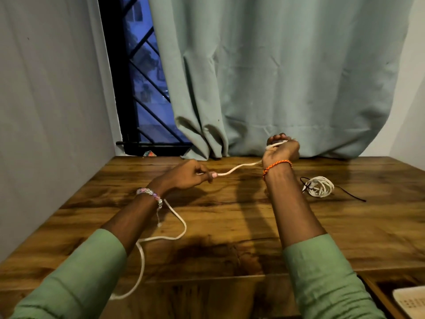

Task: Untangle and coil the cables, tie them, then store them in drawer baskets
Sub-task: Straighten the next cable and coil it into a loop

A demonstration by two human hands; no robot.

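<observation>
Surface (pixel 230 217): brown wood grain with dark streaks. Cable (pixel 239 168): white. Coiled cable (pixel 320 186), far right: white, with a black tie (pixel 349 195). Sleeves (pixel 326 277): light green. Left wrist bracelet (pixel 150 195): pink and clear beads. Right wrist thread (pixel 277 165): orange. Curtain (pixel 287 77): pale grey-green.

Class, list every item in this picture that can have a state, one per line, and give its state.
Long white cable: partly wound round right hand, rest trailing off the wooden table.
Left hand: pinching the cable.
Coiled white cable: bundled, tied with a black cord, lying on the table.
Grey-green curtain: partly drawn.
Drawer: open.
</observation>
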